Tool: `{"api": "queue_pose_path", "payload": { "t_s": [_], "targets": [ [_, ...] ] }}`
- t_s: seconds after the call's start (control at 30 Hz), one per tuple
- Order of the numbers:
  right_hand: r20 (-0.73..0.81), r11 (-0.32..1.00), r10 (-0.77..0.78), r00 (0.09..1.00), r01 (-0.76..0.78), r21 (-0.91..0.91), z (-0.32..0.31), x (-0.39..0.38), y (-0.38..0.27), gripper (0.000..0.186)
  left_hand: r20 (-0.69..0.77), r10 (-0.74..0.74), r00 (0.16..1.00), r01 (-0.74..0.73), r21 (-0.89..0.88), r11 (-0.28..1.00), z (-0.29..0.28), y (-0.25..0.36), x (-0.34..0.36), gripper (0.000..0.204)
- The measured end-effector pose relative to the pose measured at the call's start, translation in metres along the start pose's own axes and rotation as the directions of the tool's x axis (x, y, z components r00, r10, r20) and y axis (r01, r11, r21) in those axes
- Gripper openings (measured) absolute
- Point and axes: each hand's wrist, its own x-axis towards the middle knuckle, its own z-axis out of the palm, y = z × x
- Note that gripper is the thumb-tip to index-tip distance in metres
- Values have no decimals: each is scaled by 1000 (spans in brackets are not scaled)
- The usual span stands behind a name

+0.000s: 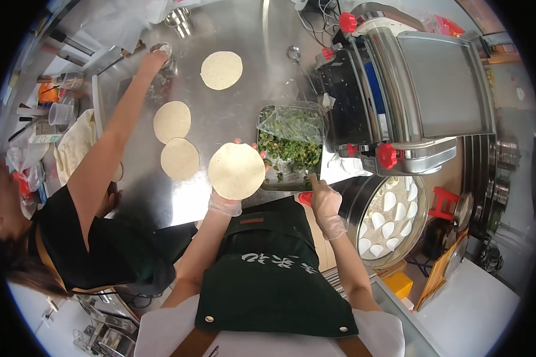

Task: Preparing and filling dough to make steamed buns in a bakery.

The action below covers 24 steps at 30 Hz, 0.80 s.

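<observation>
My left hand [223,202], in a clear glove, holds a round, flat, pale dough wrapper [237,171] from beneath. Only fingertips show past its far and right edges. Just right of it, my right hand [326,205], also gloved, is closed around the handle of a utensil at the near right corner of a metal tray [280,188]. The utensil's working end cannot be made out. Chopped green filling [289,149] lies in the tray, its far part under clear plastic film [292,121]. Three more dough wrappers [221,70] rest on the steel table, two of them touching.
At left, a co-worker's arm [116,128] reaches to a small metal bowl [161,52]. A rolling machine [393,89] with red knobs stands at right. Below it, a round steamer [363,229] holds several white half-moon pieces. A spoon [295,53] lies beyond the tray.
</observation>
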Motion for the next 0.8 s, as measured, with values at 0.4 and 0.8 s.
{"api": "queue_pose_path", "payload": {
  "t_s": [0.4, 0.8],
  "targets": [
    [-116, 992, 91, 989, -81, 95, 29, 36, -50, 40, -320, 17, 947, -9, 27, 1000, -80, -20, -43, 52],
    [-4, 960, 84, 996, -80, 270, 37, 42, -46, 38, -318, 23, 948, -13, 33, 999, -79, -22, -42, 45]
  ]
}}
